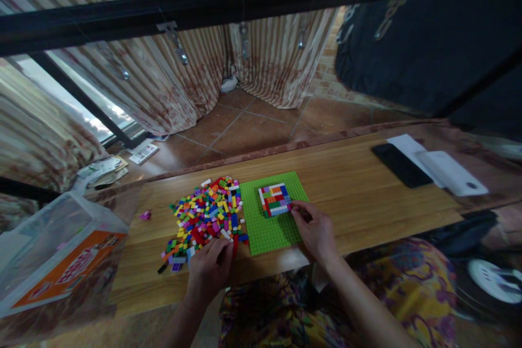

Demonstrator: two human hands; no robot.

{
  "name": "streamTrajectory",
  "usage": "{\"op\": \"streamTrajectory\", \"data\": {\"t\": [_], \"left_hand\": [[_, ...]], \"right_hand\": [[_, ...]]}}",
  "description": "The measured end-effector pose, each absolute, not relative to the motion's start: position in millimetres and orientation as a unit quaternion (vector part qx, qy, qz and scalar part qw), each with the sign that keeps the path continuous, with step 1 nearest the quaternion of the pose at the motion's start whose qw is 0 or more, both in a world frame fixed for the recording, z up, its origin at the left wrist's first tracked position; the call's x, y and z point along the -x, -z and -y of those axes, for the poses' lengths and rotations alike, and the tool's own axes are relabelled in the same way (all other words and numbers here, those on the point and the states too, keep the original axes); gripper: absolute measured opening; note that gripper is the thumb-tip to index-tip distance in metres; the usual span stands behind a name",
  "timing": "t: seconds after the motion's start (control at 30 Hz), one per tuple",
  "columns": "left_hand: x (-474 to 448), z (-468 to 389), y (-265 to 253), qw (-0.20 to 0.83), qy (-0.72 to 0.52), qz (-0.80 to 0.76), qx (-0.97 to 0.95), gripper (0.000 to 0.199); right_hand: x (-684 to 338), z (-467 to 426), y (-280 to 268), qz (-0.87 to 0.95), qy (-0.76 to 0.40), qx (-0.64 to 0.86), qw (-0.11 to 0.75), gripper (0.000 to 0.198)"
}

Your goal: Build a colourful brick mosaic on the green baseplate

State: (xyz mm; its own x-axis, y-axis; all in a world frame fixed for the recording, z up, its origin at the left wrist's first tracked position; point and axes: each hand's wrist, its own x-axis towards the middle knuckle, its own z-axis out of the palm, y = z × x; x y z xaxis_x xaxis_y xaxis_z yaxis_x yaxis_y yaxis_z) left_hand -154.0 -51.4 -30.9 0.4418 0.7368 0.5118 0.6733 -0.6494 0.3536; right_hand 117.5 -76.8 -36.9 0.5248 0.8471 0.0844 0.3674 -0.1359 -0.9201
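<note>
A green studded baseplate [273, 234] lies on the wooden table. On it stands a low, square block of multicoloured building bricks [274, 199], with white bricks along part of its edge. My right hand [316, 228] is at the block's right edge, thumb and forefinger pinched round a small brick at the corner. Left of the baseplate spreads a loose pile of coloured building bricks [207, 209]. My left hand [210, 263] reaches into the near side of this pile, fingers drawn together beside a white brick [225, 235]; whatever is between them is hidden.
At the table's [342, 179] right end lie a black phone [402, 165] and a white box [452, 173]. A pink piece [145, 216] sits alone at the left. A clear plastic bag with an orange label [71, 269] stands beyond the left edge. A dark bar [261, 2] crosses above.
</note>
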Motion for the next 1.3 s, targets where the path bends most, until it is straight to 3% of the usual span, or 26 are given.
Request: {"op": "streamTrajectory", "data": {"t": [0.33,1.3], "left_hand": [[156,53,33,0.057,-0.32,-0.425,-0.845,0.01],[155,53,33,0.071,-0.306,-0.441,-0.841,0.015]], "right_hand": [[-123,72,28,0.38,-0.278,0.728,0.499,0.035],[-121,64,26,0.374,-0.3,0.735,0.48,0.03]]}}
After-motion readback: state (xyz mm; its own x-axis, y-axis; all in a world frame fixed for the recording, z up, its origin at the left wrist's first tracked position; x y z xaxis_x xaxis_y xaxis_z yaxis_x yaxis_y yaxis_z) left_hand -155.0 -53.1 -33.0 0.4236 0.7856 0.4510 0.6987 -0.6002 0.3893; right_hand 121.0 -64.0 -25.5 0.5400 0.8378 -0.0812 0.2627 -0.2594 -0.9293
